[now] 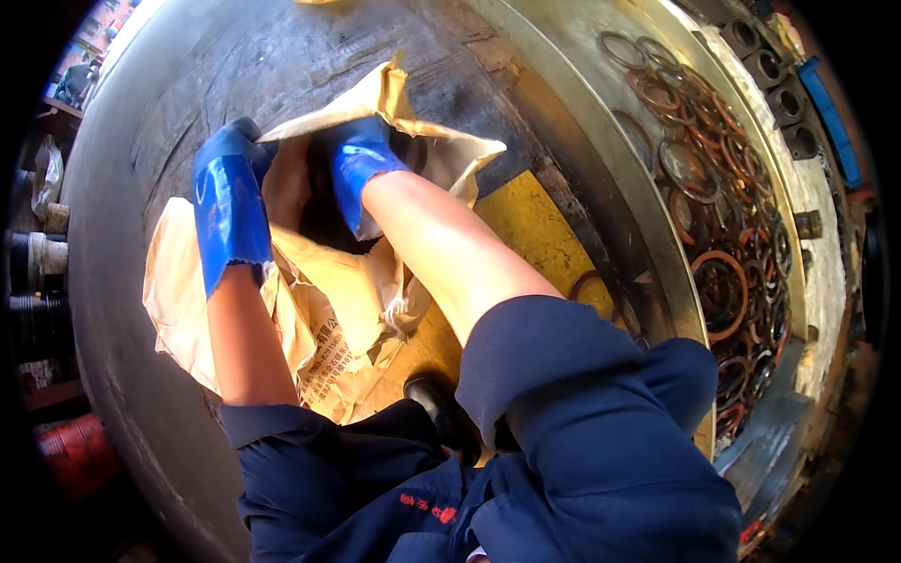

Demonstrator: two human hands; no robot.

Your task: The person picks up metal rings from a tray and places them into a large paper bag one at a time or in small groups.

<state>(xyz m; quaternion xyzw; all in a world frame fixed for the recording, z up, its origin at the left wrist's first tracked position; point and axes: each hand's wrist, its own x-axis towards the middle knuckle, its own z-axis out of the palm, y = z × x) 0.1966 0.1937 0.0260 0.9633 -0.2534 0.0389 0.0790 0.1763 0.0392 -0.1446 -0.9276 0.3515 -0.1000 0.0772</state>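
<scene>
Left hand (227, 155) beside paper sack (324, 270) rim, right hand (362, 155) inside (cannot tell their grips). Likely soft, tearable; gather the rim.

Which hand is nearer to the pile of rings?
Right. The right hand reaches into the paper bag, left of the rings; the left hand is farther left, at the bag's rim.

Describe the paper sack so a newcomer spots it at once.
From the heap of rings at the picture's right, go left past the flat yellow panel. The paper sack is there, the blue-gloved left hand at its rim and the right hand reaching into its opening. Crumpled tan paper, a ragged mouth and dark print set it apart from the panel.
</scene>
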